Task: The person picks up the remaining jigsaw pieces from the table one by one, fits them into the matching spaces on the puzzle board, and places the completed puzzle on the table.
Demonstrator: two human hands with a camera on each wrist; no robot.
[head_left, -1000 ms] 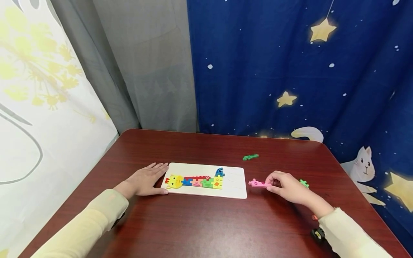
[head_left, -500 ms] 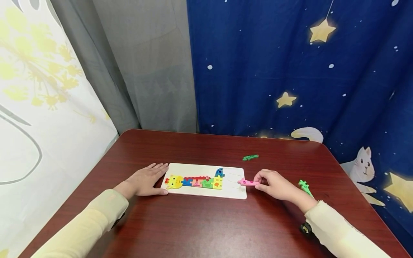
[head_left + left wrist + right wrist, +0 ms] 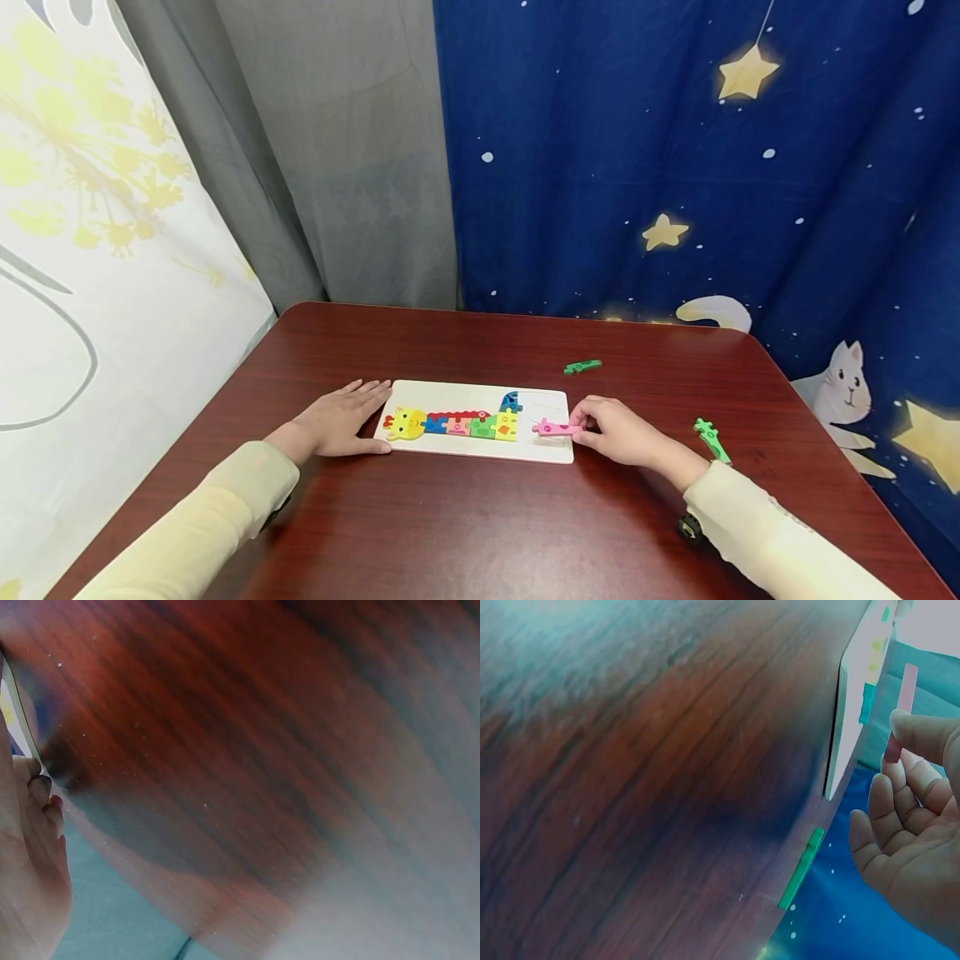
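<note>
Pink piece point(image 3: 557, 429), pinched by right hand point(image 3: 613, 429), is newly over board point(image 3: 450, 397), right end, unplaced; left hand point(image 3: 339, 423) flat, thumb spread

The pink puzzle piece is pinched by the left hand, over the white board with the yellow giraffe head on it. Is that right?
Not quite: the right hand pinches the pink puzzle piece, not the left hand, as the head view shows. The piece is over the white board with the yellow giraffe head on it.

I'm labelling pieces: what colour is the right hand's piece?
The piece is pink, clearest in the head view.
</note>
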